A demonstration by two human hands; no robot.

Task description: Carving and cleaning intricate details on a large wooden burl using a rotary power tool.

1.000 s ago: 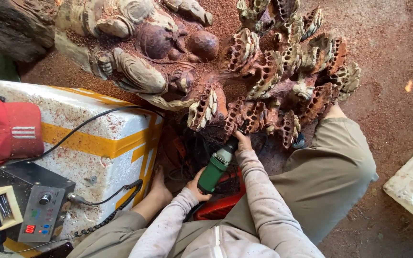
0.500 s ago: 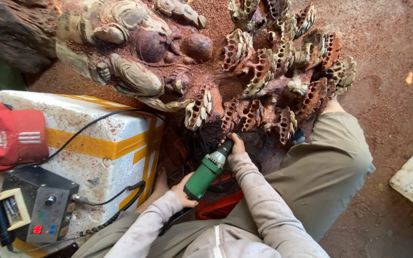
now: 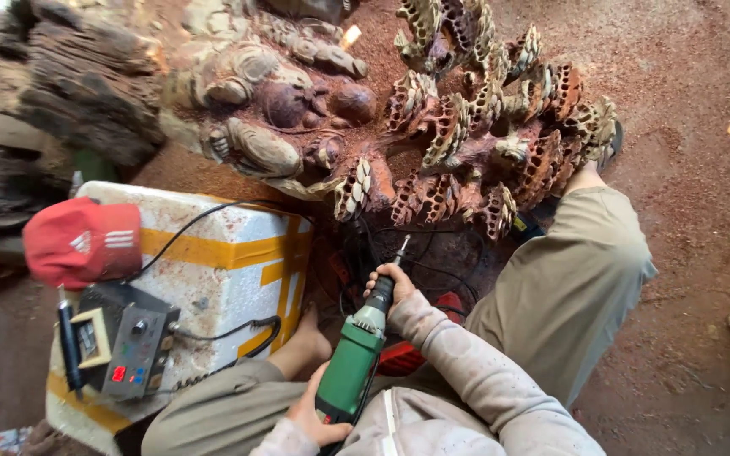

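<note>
A green rotary carving tool (image 3: 350,371) points up toward a large reddish wood carving (image 3: 466,127) with honeycomb-like pods. My right hand (image 3: 390,289) grips the tool's dark front end just behind the thin bit. My left hand (image 3: 316,419) holds the green body at its rear. The bit tip hangs in the dark gap just below the carving's lower pods and touches no wood. My legs in khaki trousers lie on either side, with a bare foot (image 3: 307,344) beside the tool.
A white foam box (image 3: 230,253) with yellow tape stands at the left, carrying a red cap (image 3: 82,241) and a grey controller box (image 3: 128,342) with cables. Something red (image 3: 416,355) lies under my arm. Reddish sawdust covers the floor (image 3: 686,253).
The tool has drawn back from the carving toward my body, and its bit now shows clear of the wood. Both hands keep their hold.
</note>
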